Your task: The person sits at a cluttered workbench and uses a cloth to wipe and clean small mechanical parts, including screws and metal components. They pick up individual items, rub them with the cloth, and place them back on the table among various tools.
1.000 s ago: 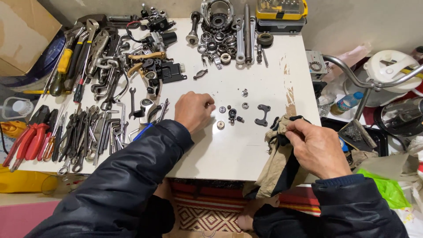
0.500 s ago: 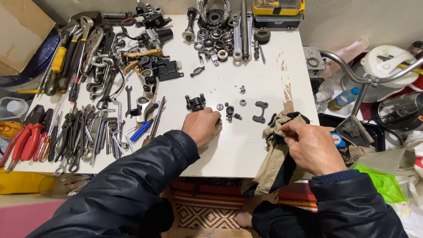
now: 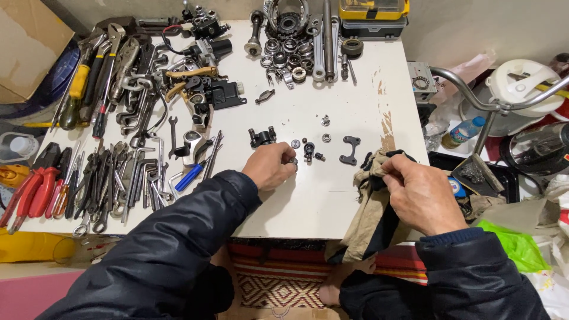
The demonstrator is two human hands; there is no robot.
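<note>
Beside black bracket [image 3: 262,137], left hand [image 3: 269,168] newly pinching small part [image 3: 293,160].

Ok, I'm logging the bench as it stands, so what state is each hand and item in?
left hand: fingers closed on a small dark part at the table.
right hand: gripping the rag.
rag: crumpled, draped over the table edge.
black bracket: lying flat, untouched.
black clamp part: resting on the table, free.
yellow case: lid shut.

brown cardboard box [image 3: 26,50] far left, blue-labelled plastic bottle [image 3: 462,131] right
</note>
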